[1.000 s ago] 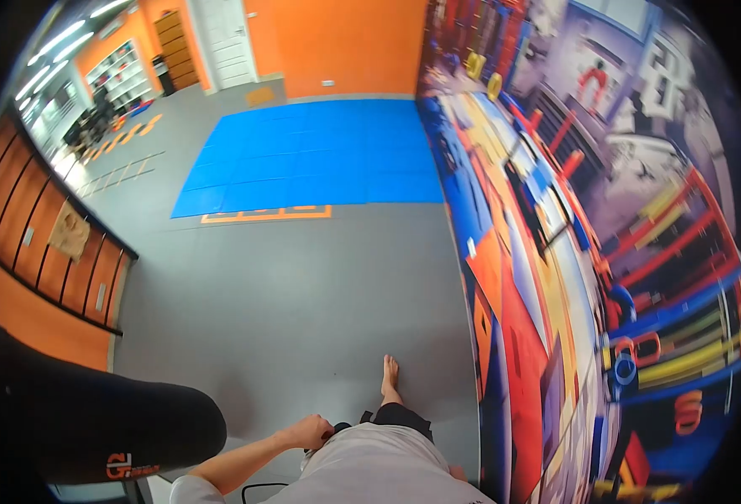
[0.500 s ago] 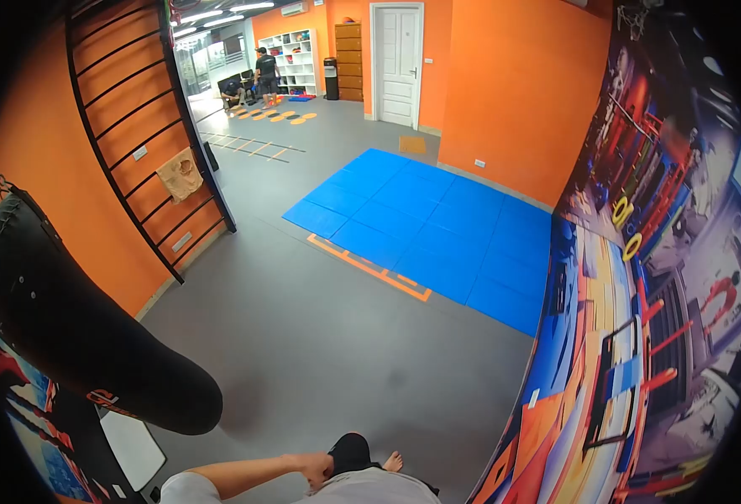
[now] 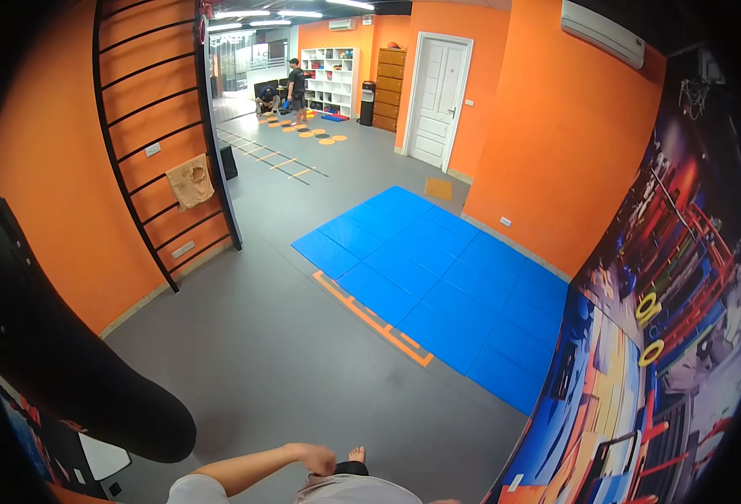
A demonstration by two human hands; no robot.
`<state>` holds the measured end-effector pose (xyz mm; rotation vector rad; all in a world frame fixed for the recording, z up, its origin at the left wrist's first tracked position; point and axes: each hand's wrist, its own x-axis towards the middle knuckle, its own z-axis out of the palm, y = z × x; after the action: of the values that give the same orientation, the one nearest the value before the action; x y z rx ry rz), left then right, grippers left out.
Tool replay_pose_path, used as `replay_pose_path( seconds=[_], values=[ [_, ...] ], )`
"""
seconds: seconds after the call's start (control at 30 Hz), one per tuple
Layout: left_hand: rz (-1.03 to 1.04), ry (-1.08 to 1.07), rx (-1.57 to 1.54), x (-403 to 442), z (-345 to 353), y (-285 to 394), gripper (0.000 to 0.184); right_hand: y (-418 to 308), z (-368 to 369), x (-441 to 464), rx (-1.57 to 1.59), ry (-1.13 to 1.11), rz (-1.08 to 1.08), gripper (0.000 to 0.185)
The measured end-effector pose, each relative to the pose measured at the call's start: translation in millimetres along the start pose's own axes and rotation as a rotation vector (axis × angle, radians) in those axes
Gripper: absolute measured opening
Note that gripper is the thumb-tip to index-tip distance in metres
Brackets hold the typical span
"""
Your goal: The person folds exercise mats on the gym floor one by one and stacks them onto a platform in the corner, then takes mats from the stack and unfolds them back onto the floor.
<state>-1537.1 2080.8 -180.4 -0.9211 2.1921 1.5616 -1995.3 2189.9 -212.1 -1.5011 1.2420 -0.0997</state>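
My left hand (image 3: 318, 459) is in front of my waist, at the bottom of the view. Its fingers look curled in, and nothing shows in them. Close by are my light shirt (image 3: 362, 490) and the dark leg of my clothing (image 3: 352, 469). Just beyond the hand, my bare foot (image 3: 357, 454) rests on the grey floor. At the bottom edge, a sliver of skin may belong to my right hand; its fingers are hidden. A black punching bag (image 3: 85, 361) hangs at the left, apart from my left arm.
Blue mats (image 3: 446, 286) lie ahead, beside an orange floor marking (image 3: 374, 319). Black wall bars (image 3: 156, 151) with a tan cloth (image 3: 191, 182) stand left. A printed wall (image 3: 631, 361) runs along the right. Farther back are a floor ladder (image 3: 274, 158), a white door (image 3: 436, 101) and two people.
The view has tilted up and moved forward. The mats sit lower in view, and the punching bag has shifted left. My left hand has risen slightly, and a foot now shows in front of it.
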Motion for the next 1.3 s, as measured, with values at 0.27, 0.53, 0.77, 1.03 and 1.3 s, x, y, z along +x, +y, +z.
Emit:
replay_pose_path(
  seconds=[0.27, 0.53, 0.77, 1.03, 1.3],
  values=[
    [0.203, 0.729, -0.257, 37.2, -233.4, 36.0, 0.024, -185.8, -159.1, 230.9, -0.044, 0.394, -0.329, 0.025],
    [0.123, 1.121, -0.472, 38.2, -376.6, -13.0, 0.019, -268.3, -285.1, 398.7, 0.227, 0.291, -0.525, 0.021],
    [0.248, 1.481, -0.480, -17.7, -498.8, 17.2, 0.028, -337.2, -377.6, 534.6, 0.432, 0.134, -0.582, 0.019],
    [1.120, 1.180, -0.011, -118.8, -652.6, 156.5, 0.024, -483.4, -378.8, 658.5, 0.172, -0.194, -0.626, 0.020],
    [1.304, 1.099, 0.008, -180.4, -788.6, 51.6, 0.012, -562.3, -368.5, 801.9, 0.235, -0.090, -0.582, 0.019]
  ],
)
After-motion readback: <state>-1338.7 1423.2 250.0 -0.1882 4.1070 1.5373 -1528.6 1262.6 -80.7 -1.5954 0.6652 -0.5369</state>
